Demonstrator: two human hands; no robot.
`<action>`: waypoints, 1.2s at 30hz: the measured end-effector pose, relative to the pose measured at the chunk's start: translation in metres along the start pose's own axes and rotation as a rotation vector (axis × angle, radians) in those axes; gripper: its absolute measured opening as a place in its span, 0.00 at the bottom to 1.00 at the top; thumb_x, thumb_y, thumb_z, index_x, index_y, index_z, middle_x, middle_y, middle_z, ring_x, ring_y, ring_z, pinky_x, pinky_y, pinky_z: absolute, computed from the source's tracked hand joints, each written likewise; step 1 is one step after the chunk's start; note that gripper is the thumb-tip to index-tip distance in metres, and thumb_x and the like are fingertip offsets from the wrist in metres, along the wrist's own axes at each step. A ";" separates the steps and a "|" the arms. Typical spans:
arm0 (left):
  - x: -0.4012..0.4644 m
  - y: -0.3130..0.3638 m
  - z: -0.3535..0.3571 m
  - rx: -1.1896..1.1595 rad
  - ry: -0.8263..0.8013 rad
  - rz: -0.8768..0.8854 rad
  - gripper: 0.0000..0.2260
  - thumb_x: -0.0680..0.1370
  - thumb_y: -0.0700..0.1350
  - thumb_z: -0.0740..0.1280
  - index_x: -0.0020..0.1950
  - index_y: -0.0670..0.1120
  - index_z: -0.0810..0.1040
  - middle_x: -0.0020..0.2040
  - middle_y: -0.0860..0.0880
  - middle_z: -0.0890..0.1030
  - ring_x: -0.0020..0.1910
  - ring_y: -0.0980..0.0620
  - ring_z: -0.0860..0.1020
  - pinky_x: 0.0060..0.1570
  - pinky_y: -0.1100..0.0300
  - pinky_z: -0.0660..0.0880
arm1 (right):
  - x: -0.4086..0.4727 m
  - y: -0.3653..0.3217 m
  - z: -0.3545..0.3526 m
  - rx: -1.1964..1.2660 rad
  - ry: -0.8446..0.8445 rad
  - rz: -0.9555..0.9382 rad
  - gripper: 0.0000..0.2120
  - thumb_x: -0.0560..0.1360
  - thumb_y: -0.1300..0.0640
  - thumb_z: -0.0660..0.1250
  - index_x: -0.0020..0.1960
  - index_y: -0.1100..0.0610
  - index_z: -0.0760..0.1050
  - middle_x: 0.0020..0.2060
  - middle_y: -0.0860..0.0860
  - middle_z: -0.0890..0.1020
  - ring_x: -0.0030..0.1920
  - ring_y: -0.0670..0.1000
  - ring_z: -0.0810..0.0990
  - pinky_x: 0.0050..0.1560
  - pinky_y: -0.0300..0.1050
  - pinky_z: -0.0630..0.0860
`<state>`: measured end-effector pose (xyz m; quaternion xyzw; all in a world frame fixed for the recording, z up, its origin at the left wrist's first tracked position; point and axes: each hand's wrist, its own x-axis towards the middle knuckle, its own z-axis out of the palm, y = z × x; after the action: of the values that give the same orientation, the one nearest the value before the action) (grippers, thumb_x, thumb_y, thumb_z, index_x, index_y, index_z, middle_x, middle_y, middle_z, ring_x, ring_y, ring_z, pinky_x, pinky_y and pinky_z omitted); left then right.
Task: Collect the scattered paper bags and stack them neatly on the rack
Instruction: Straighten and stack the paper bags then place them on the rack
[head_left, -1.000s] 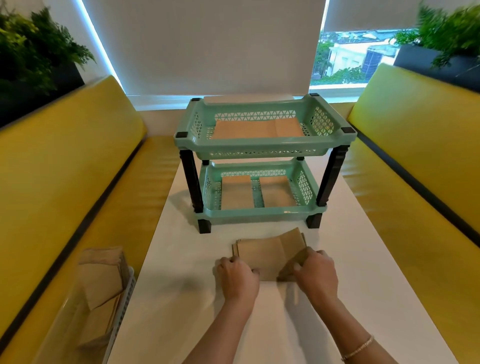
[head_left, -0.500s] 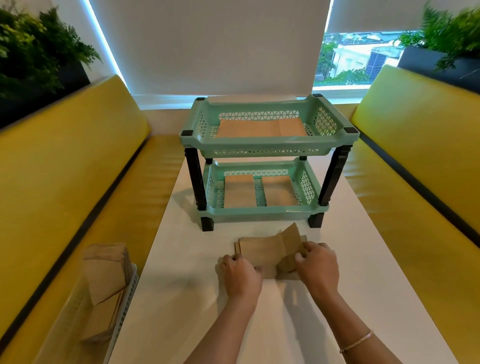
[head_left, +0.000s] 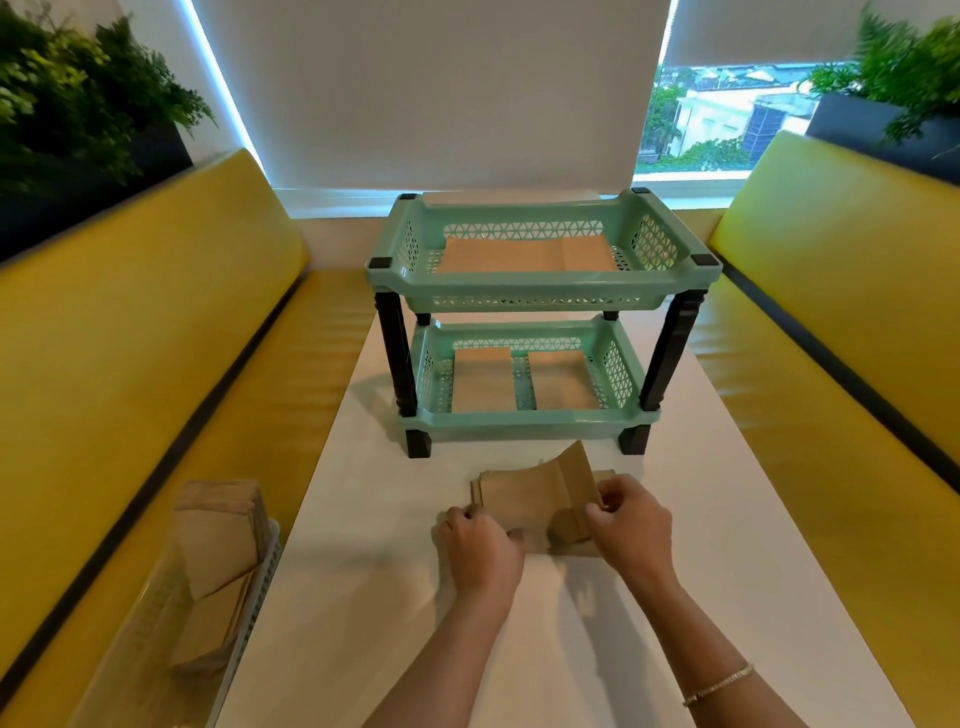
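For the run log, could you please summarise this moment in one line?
hands: left, right grip paper bags | on: table | rack: partly filled

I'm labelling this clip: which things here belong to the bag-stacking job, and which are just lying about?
Job:
- bags under both hands, left hand, right hand
- rack
- spare bags in the crate

Lying about:
- benches
- plants
- table

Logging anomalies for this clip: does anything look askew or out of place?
Yes. The paper bags on the table are uneven: one flap sticks up, tilted, by the right hand. The left hand grips the near edge. Bags on the rack lie flat.
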<state>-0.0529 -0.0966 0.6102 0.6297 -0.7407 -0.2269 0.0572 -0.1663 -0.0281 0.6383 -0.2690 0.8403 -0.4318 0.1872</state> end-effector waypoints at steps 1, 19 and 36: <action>0.001 -0.001 0.000 -0.032 -0.002 -0.010 0.23 0.75 0.54 0.65 0.64 0.41 0.71 0.62 0.42 0.71 0.62 0.45 0.67 0.62 0.58 0.64 | 0.002 0.000 -0.003 0.061 -0.020 0.052 0.06 0.70 0.66 0.66 0.43 0.57 0.74 0.36 0.49 0.77 0.39 0.51 0.76 0.36 0.38 0.73; -0.045 -0.035 -0.010 -0.965 -0.060 0.220 0.21 0.69 0.41 0.76 0.59 0.48 0.74 0.50 0.54 0.79 0.50 0.56 0.78 0.45 0.76 0.72 | -0.030 0.046 -0.053 0.610 -0.384 0.147 0.15 0.73 0.74 0.62 0.54 0.59 0.76 0.48 0.56 0.82 0.51 0.57 0.80 0.50 0.48 0.77; -0.051 -0.065 0.003 -1.323 -0.262 -0.011 0.09 0.79 0.35 0.61 0.56 0.40 0.78 0.47 0.47 0.82 0.46 0.51 0.79 0.50 0.56 0.75 | -0.053 0.063 -0.035 0.537 -0.206 0.123 0.11 0.73 0.69 0.66 0.48 0.54 0.76 0.42 0.55 0.81 0.45 0.56 0.79 0.45 0.49 0.77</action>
<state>0.0147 -0.0535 0.5911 0.4331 -0.4434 -0.7076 0.3394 -0.1619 0.0568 0.6096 -0.2008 0.6871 -0.5972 0.3618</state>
